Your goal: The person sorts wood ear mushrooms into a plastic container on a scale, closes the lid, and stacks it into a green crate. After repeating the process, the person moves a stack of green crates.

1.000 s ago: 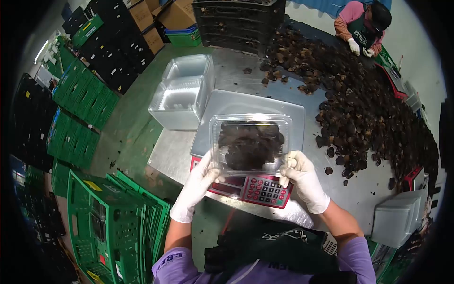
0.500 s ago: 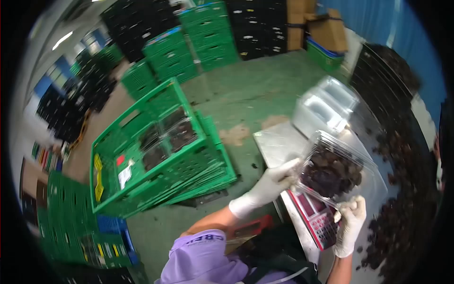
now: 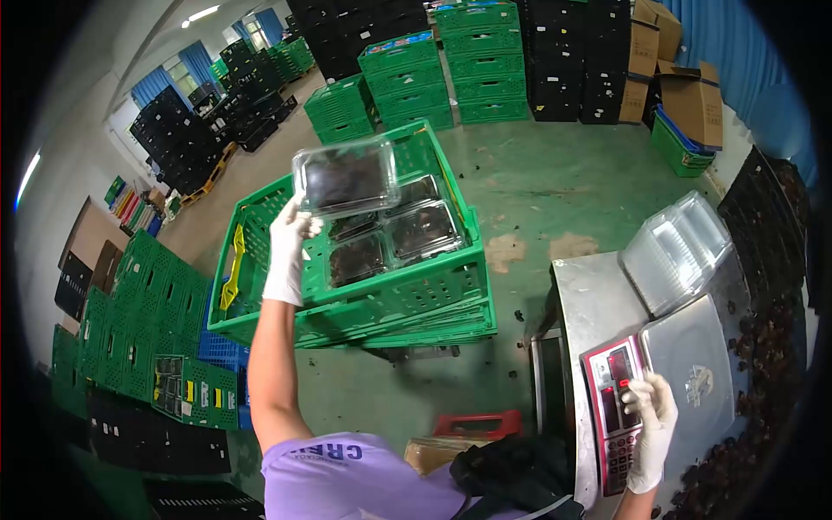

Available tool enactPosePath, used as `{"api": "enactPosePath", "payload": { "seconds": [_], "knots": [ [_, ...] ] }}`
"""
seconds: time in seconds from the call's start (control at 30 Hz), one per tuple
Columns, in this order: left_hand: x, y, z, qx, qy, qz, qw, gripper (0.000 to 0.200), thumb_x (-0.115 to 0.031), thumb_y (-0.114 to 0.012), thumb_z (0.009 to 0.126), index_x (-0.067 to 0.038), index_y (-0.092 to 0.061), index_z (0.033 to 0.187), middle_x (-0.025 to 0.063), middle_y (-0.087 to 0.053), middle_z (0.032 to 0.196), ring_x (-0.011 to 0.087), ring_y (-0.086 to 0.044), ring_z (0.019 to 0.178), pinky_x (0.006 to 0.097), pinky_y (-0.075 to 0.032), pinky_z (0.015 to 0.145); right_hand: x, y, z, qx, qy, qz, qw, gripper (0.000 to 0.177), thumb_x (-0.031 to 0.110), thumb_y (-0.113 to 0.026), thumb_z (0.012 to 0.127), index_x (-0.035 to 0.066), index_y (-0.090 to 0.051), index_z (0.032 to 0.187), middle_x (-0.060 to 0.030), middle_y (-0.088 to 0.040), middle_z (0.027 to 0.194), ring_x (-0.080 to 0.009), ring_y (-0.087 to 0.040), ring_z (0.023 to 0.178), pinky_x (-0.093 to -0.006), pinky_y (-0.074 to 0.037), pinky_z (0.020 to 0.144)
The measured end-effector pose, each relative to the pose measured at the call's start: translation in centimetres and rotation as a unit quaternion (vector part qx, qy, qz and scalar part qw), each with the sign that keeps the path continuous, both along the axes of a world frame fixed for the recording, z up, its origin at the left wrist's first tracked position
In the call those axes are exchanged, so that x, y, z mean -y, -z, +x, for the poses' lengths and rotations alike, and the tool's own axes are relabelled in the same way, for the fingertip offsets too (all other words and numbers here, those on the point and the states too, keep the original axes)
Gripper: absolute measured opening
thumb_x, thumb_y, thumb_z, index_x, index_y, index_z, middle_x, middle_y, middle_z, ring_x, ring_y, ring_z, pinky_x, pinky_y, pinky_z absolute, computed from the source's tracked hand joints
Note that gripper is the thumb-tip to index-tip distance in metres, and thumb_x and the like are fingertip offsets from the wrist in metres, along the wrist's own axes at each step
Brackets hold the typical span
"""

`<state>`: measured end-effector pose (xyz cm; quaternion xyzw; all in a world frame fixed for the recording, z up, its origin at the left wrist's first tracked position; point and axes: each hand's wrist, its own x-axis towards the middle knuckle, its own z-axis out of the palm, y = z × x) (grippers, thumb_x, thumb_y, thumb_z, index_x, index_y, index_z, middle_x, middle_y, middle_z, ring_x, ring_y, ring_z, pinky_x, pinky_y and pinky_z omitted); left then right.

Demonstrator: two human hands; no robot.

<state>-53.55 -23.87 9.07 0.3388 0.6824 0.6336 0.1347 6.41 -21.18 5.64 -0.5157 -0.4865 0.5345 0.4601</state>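
My left hand (image 3: pixel 290 243), in a white glove, grips the left edge of a closed clear plastic box (image 3: pixel 345 176) with dark contents. The box is held over a green crate (image 3: pixel 390 303), where several similar filled boxes (image 3: pixel 425 229) lie. My right hand (image 3: pixel 652 425), also gloved, hovers at the red-edged scale's keypad and display (image 3: pixel 614 390), its fingers bent with the fingertips near one another. Whether it holds anything small cannot be made out. Beside it lies the scale's bare metal plate (image 3: pixel 691 364).
Nested clear empty boxes (image 3: pixel 676 251) stand on the metal table (image 3: pixel 598 290) behind the scale. Loose dark pieces (image 3: pixel 754 381) lie at the far right. Green crate stacks (image 3: pixel 403 82) stand at the back and left. A red object (image 3: pixel 477 425) is low in front.
The filled box has moved left from above the scale to over the green crate in my left hand. My right hand has let go of it. The view has turned left.
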Motion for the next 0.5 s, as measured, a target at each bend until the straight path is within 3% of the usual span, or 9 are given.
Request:
{"api": "enactPosePath", "payload": {
  "seconds": [0.1, 0.13, 0.2, 0.33, 0.4, 0.47, 0.5],
  "knots": [
    [2.1, 4.7, -11.7, 0.069, -0.113, -0.006, 0.991, 0.050, 0.006, -0.048, 0.088, 0.003, -0.046, 0.138, 0.0137, -0.065, 0.091, 0.0174, -0.062, 0.063, 0.0261, -0.052, 0.055, 1.2, 1.4, 2.5, -0.001, 0.006, -0.019, 1.000, 0.024, 0.010, -0.060, 0.092, -0.001, -0.060, 0.114, -0.0061, -0.067, 0.089, -0.0107, -0.060, 0.072, -0.0216, -0.044, 0.065],
    [2.5, 5.4, -13.1, 0.094, -0.161, 0.003, 0.982, 0.043, 0.007, -0.048, 0.087, 0.005, -0.051, 0.130, 0.0139, -0.065, 0.085, 0.0201, -0.063, 0.059, 0.0281, -0.053, 0.052, 1.6, 2.0, 3.3, 0.017, 0.024, -0.019, 0.999, 0.021, 0.009, -0.060, 0.093, -0.001, -0.061, 0.112, -0.0061, -0.066, 0.088, -0.0106, -0.059, 0.070, -0.0213, -0.044, 0.065],
    [3.9, 7.6, -17.7, 0.151, -0.163, -0.059, 0.973, 0.030, 0.008, -0.048, 0.087, 0.003, -0.057, 0.116, 0.0118, -0.063, 0.076, 0.0224, -0.062, 0.054, 0.0312, -0.053, 0.048, 2.1, 1.7, 4.1, 0.027, 0.048, -0.018, 0.998, 0.018, 0.007, -0.058, 0.094, 0.000, -0.061, 0.110, -0.0057, -0.065, 0.086, -0.0095, -0.058, 0.068, -0.0203, -0.043, 0.063],
    [4.1, 8.0, -20.9, 0.192, -0.199, -0.128, 0.952, 0.039, 0.007, -0.049, 0.088, 0.001, -0.051, 0.126, 0.0121, -0.063, 0.093, 0.0240, -0.063, 0.061, 0.0339, -0.054, 0.053, 1.6, 2.9, 6.8, 0.027, 0.108, -0.021, 0.994, 0.018, 0.012, -0.059, 0.096, 0.001, -0.061, 0.110, -0.0036, -0.064, 0.085, -0.0055, -0.055, 0.066, -0.0162, -0.040, 0.062],
    [3.5, 9.3, -23.4, 0.208, -0.215, -0.108, 0.948, 0.023, 0.003, -0.051, 0.089, -0.001, -0.061, 0.109, 0.0120, -0.063, 0.086, 0.0248, -0.062, 0.061, 0.0380, -0.052, 0.050, 1.5, 2.6, 6.7, 0.038, 0.125, -0.005, 0.991, 0.018, 0.012, -0.059, 0.096, 0.002, -0.060, 0.111, -0.0022, -0.064, 0.086, -0.0053, -0.054, 0.068, -0.0168, -0.040, 0.062],
    [5.3, 20.6, -39.3, 0.287, -0.033, -0.032, 0.957, 0.019, -0.007, -0.039, 0.096, -0.003, -0.056, 0.103, 0.0120, -0.058, 0.073, 0.0265, -0.063, 0.061, 0.0460, -0.057, 0.059, 1.5, 2.7, 6.7, 0.058, 0.143, 0.004, 0.988, 0.017, 0.010, -0.058, 0.096, 0.001, -0.060, 0.111, -0.0020, -0.063, 0.086, -0.0063, -0.054, 0.068, -0.0181, -0.041, 0.063],
    [3.4, 18.7, -35.4, 0.352, -0.237, -0.025, 0.905, 0.020, -0.009, -0.040, 0.096, -0.002, -0.057, 0.103, 0.0134, -0.058, 0.079, 0.0283, -0.062, 0.065, 0.0493, -0.057, 0.063, 1.8, 2.8, 6.7, 0.062, 0.147, 0.009, 0.987, 0.017, 0.010, -0.057, 0.097, 0.001, -0.060, 0.111, -0.0022, -0.063, 0.086, -0.0066, -0.054, 0.068, -0.0185, -0.041, 0.064]
  ]
}}
